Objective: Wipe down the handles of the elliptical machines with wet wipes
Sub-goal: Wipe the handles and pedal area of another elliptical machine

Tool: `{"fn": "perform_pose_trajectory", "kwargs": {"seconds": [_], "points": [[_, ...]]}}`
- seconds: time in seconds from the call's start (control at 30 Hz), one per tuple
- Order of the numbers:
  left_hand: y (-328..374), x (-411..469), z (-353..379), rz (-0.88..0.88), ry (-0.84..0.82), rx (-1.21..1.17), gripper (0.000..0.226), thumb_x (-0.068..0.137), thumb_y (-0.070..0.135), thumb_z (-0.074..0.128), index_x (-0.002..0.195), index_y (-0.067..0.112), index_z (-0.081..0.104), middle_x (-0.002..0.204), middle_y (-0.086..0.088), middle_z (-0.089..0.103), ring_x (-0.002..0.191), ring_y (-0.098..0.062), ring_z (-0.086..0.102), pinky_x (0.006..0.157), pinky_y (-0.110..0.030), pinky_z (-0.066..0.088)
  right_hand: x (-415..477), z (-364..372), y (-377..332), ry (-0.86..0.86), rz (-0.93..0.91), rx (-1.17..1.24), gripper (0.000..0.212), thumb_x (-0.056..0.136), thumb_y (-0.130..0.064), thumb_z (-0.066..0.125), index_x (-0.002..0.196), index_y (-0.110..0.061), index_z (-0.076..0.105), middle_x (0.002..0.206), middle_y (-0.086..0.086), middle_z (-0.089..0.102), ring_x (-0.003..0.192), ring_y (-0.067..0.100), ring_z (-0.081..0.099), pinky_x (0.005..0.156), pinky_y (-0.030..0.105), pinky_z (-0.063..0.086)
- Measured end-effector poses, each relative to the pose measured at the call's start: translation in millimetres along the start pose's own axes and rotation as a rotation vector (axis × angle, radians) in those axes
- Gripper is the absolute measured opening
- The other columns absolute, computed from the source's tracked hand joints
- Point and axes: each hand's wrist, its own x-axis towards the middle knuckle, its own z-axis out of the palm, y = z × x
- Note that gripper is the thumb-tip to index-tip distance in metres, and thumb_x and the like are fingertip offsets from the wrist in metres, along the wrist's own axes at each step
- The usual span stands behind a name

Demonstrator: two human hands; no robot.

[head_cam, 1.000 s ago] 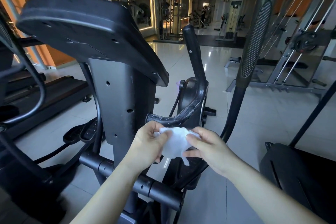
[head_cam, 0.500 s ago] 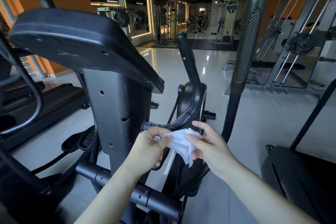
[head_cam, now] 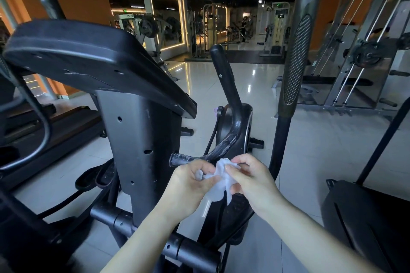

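Observation:
A crumpled white wet wipe [head_cam: 221, 178] hangs between both hands in front of the elliptical machine. My left hand [head_cam: 190, 182] pinches its left side and my right hand [head_cam: 250, 178] pinches its right side. Just above the hands runs the short curved black handle [head_cam: 224, 144] of the elliptical, scuffed pale along its bend, rising to an upright grip [head_cam: 224, 73]. The tall moving handle [head_cam: 295, 57] with a ribbed grip stands to the right. Neither hand touches a handle.
The elliptical's console back [head_cam: 88, 62] and grey column [head_cam: 142, 139] fill the left. A black machine shroud [head_cam: 366, 217] sits at the lower right. Weight racks [head_cam: 366, 55] stand behind on the glossy tiled floor, and a treadmill [head_cam: 44, 126] lies at the left.
Both hands have kept working the wipe, bunching it tighter between them. The view has dipped slightly, so the hands sit a little closer under the curved handle.

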Motion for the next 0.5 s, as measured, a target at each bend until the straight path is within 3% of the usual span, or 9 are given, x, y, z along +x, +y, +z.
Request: {"fn": "perform_pose_trajectory", "kwargs": {"seconds": [0.1, 0.2, 0.33, 0.43, 0.5], "points": [[2.6, 5.3, 2.5, -0.013, 0.063, -0.009, 0.008, 0.093, 0.024, 0.075, 0.088, 0.020, 0.070, 0.054, 0.019, 0.051, 0.046, -0.002, 0.041, 0.048, -0.012, 0.035, 0.3, 3.0, 5.7, -0.088, 0.012, 0.125, 0.020, 0.102, -0.016, 0.065, 0.107, 0.000, 0.076, 0.106, 0.018, 0.076, 0.087, 0.023, 0.075, 0.092, 0.045, 0.061], [11.6, 10.0, 5.8, 0.022, 0.014, 0.028, 0.007, 0.096, 0.017, 0.072, 0.090, 0.019, 0.071, 0.056, 0.024, 0.058, 0.043, 0.002, 0.046, 0.047, -0.009, 0.036, -2.5, 3.4, 4.6, -0.206, 0.027, 0.203, 0.026, 0.104, -0.020, 0.060, 0.111, -0.003, 0.078, 0.116, 0.011, 0.077, 0.104, 0.023, 0.074, 0.089, 0.037, 0.061], [26.3, 15.6, 1.1, 0.080, -0.112, 0.092, 0.016, 0.098, 0.017, 0.069, 0.085, 0.024, 0.076, 0.067, 0.019, 0.064, 0.053, -0.001, 0.051, 0.055, -0.010, 0.040, 13.0, -4.3, 0.0, -0.092, 0.016, 0.131, 0.012, 0.095, -0.007, 0.072, 0.105, -0.007, 0.078, 0.108, 0.021, 0.076, 0.091, 0.021, 0.069, 0.080, 0.029, 0.059], [20.1, 32.0, -3.8, 0.072, 0.036, 0.454, 0.016, 0.094, 0.026, 0.069, 0.078, 0.028, 0.069, 0.080, 0.014, 0.059, 0.072, -0.012, 0.057, 0.066, -0.027, 0.051, 37.4, -16.6, -14.5, 0.078, -0.072, -0.047, 0.017, 0.093, -0.001, 0.071, 0.104, -0.012, 0.077, 0.099, 0.018, 0.076, 0.075, 0.014, 0.070, 0.080, 0.032, 0.060], [19.6, 37.6, -5.1, 0.011, 0.134, 0.641, 0.004, 0.093, 0.034, 0.069, 0.094, 0.032, 0.072, 0.097, 0.018, 0.057, 0.090, -0.010, 0.062, 0.080, -0.031, 0.053, 56.6, -23.1, -29.4, 0.210, -0.169, -0.144, 0.018, 0.093, -0.001, 0.066, 0.101, -0.014, 0.076, 0.085, 0.007, 0.076, 0.062, 0.004, 0.068, 0.069, 0.017, 0.058]]}}
